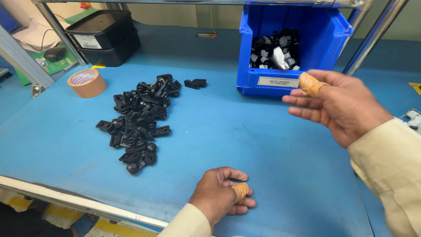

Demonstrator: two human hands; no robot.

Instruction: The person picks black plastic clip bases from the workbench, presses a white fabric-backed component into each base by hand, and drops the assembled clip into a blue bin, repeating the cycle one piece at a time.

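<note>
My right hand [337, 103] hovers above the blue table, just in front of a blue bin [326, 39]. Its fingers are spread, it holds nothing, and tan tape wraps one fingertip. My left hand [221, 195] rests on the table near the front edge, fingers curled in, tan tape around the thumb; I see nothing in it. A pile of small black plastic parts [138, 120] lies on the table to the left of both hands. The bin holds more black parts [274, 50] with some white pieces.
A roll of tan tape [87, 82] lies at the far left. Stacked black trays [103, 37] stand at the back left. Two loose black parts [195, 83] lie behind the pile. Slanted metal frame bars [372, 37] rise beside the bin.
</note>
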